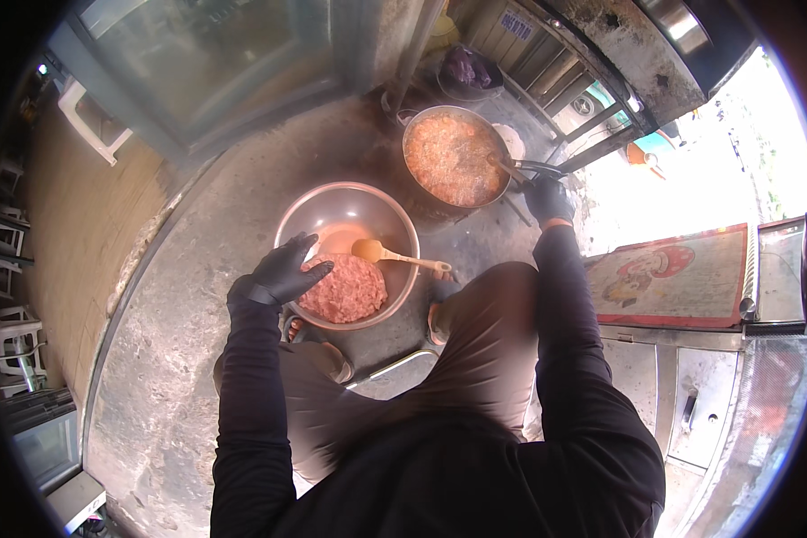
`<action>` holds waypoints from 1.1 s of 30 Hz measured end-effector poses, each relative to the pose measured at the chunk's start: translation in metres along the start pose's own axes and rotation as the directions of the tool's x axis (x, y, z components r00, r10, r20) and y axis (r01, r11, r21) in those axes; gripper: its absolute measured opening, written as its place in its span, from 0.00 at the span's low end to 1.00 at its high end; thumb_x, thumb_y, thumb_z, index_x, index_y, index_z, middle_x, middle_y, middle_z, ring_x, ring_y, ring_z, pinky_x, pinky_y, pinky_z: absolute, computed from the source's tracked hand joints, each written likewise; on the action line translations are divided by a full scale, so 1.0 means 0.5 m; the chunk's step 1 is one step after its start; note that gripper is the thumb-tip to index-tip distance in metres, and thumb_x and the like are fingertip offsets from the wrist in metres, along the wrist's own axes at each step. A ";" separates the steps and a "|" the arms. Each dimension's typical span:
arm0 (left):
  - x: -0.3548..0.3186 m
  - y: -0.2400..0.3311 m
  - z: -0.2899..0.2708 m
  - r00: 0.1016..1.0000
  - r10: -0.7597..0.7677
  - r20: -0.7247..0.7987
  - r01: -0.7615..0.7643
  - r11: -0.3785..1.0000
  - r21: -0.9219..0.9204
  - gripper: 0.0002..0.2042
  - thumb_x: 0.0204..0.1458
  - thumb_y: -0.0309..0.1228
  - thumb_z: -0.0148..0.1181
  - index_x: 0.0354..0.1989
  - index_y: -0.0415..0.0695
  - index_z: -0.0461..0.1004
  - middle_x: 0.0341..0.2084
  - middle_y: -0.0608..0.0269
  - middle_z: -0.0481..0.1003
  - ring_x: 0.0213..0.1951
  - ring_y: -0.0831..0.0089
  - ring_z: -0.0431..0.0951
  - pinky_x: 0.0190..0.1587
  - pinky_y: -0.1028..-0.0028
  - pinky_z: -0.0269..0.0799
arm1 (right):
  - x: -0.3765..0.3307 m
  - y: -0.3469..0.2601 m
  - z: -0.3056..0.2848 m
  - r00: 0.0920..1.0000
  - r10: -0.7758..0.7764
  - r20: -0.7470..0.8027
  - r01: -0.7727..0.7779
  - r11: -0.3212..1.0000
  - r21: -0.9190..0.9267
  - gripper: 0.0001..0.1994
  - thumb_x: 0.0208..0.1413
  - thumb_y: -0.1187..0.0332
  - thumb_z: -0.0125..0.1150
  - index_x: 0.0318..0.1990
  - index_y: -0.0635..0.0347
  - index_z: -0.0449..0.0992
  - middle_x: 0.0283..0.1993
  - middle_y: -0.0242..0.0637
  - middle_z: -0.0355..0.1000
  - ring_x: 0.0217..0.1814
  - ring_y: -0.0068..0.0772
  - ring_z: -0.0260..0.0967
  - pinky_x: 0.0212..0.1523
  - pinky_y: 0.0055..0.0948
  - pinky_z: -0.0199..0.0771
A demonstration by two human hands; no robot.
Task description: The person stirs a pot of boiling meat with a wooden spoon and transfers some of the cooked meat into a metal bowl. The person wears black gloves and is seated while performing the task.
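Note:
A wide metal bowl [405, 215] sits on the ground between my feet, with a mound of raw minced meat [348, 291] at its near side. My left hand [282, 272], in a black glove, lies over the bowl's left rim, its fingers apart and the tips at the meat. A yellowish spoon [368, 250] leans in the bowl, its handle across the right rim. Beyond, to the right, stands a pot [457, 154] of bubbling orange-brown food. My right hand [547, 199], also gloved in black, is closed around the handle of a utensil [509, 168] dipping into the pot; its head is hidden.
Behind the pot, a dark basin [469, 72] holds a purple plastic bag. A metal cabinet [690, 394] with a printed board on top stands at my right. Glass-panelled framing [197, 72] rises at the far left. White plastic stools [16, 336] line the left edge.

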State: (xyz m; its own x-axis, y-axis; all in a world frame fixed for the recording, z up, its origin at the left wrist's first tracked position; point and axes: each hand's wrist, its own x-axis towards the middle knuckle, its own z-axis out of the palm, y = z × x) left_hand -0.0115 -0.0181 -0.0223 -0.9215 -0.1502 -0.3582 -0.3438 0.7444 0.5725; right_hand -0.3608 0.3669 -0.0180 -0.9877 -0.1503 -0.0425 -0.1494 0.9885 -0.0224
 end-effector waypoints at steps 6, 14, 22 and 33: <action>0.001 0.003 0.004 1.000 0.018 0.001 -0.018 1.000 0.015 0.36 0.58 0.53 0.59 0.67 0.38 0.63 0.67 0.44 0.64 0.69 0.52 0.64 0.69 0.61 0.61 | -0.046 -0.027 -0.005 0.997 -0.059 0.056 0.062 0.997 -0.047 0.20 0.59 0.53 0.53 0.50 0.57 0.78 0.51 0.49 0.78 0.54 0.54 0.76 0.55 0.50 0.74; 0.000 0.003 0.004 1.000 0.018 -0.009 -0.018 1.000 0.010 0.36 0.58 0.53 0.60 0.67 0.38 0.64 0.66 0.44 0.65 0.68 0.52 0.65 0.69 0.61 0.61 | -0.015 -0.059 0.021 0.980 -0.199 0.021 0.199 0.980 -0.012 0.18 0.61 0.55 0.53 0.50 0.55 0.77 0.48 0.52 0.78 0.52 0.55 0.76 0.53 0.52 0.75; 0.003 0.006 0.002 1.000 0.013 -0.007 -0.013 1.000 -0.006 0.35 0.58 0.51 0.60 0.67 0.38 0.64 0.66 0.44 0.65 0.68 0.52 0.64 0.69 0.61 0.61 | 0.023 -0.102 0.039 0.943 -0.301 -0.140 0.300 0.954 -0.027 0.19 0.57 0.53 0.61 0.47 0.59 0.80 0.39 0.50 0.80 0.42 0.57 0.79 0.45 0.52 0.78; 0.004 0.006 0.001 1.000 0.014 0.022 -0.014 1.000 -0.003 0.36 0.58 0.52 0.60 0.67 0.38 0.63 0.67 0.43 0.64 0.70 0.52 0.62 0.70 0.61 0.60 | -0.019 -0.033 -0.024 0.996 -0.052 -0.069 0.062 0.986 0.157 0.18 0.62 0.51 0.58 0.50 0.52 0.79 0.50 0.46 0.78 0.54 0.52 0.76 0.52 0.45 0.75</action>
State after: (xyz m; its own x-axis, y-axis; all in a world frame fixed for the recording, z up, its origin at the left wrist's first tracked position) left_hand -0.0144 -0.0157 -0.0219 -0.9220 -0.1258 -0.3662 -0.3317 0.7446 0.5793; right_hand -0.3496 0.3521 -0.0051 -0.9795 -0.1997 0.0278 -0.2014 0.9625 -0.1818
